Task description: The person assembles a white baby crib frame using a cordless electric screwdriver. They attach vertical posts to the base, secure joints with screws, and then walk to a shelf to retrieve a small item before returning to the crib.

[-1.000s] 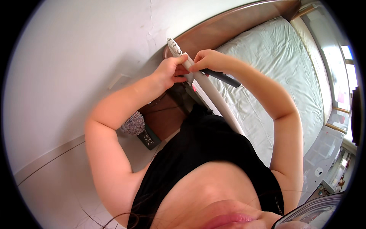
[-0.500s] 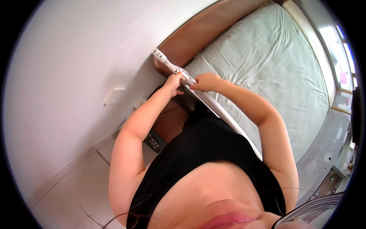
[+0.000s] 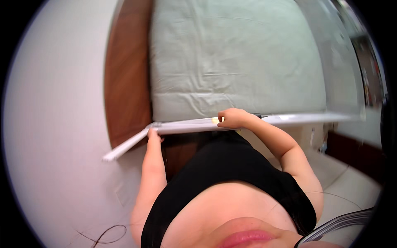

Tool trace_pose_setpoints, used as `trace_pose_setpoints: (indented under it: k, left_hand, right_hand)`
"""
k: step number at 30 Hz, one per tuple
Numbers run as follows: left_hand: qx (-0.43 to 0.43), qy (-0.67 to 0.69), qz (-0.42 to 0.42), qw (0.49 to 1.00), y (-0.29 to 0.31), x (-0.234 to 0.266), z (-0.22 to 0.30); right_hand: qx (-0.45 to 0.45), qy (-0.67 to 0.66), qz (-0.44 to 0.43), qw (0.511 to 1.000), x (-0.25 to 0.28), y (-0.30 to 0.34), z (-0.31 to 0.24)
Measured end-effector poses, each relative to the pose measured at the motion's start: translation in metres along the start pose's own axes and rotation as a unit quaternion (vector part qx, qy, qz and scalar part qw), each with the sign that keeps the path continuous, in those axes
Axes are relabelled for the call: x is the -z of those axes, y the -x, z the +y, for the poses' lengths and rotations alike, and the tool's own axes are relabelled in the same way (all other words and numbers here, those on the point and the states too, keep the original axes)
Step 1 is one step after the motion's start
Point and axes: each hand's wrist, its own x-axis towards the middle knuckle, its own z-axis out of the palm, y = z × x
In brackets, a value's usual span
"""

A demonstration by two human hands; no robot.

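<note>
My left hand (image 3: 153, 133) is closed at the joint where a slanting white bar (image 3: 126, 146) meets the long white rail (image 3: 186, 126) along the mattress edge. That bar slopes down to the left across the headboard's near end. Farther right, my right hand (image 3: 232, 118) rests at the rail with curled fingers. A small yellowish patch (image 3: 215, 120) shows beside its fingertips, and a slim dark piece (image 3: 259, 115) sticks out past its wrist side. Whatever lies inside the fingers is hidden.
A mattress with a pale green sheet (image 3: 240, 58) lies beyond the rail. The brown wooden headboard (image 3: 128, 70) stands on the left by a white wall (image 3: 62, 103). A grey translucent panel (image 3: 339, 62) borders the far right side. Tiled floor (image 3: 331, 165) shows at the lower right.
The view has turned, so the bed now lies straight ahead. My hands are farther apart: the left by the headboard, the right farther along the rail. The white bar now angles away from the rail.
</note>
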Motion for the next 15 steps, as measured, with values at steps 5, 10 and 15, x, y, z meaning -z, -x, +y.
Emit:
trace_pose_setpoints:
  k: [5, 10, 15]
  left_hand:
    - [-0.074, 0.156, 0.01, 0.985, 0.054, -0.042, 0.012]
    - [-0.207, 0.012, 0.012, 0.978, -0.054, 0.0, 0.003]
    - [-0.212, -0.096, 0.052, 0.971, -0.036, -0.016, 0.016]
  right_hand:
    - [-0.118, -0.211, 0.152, 0.958, -0.026, 0.138, 0.051]
    - [-0.16, -0.439, 0.284, 0.837, -0.092, 0.236, 0.102]
    - [-0.227, -0.559, 0.35, 0.716, -0.186, 0.296, 0.142]
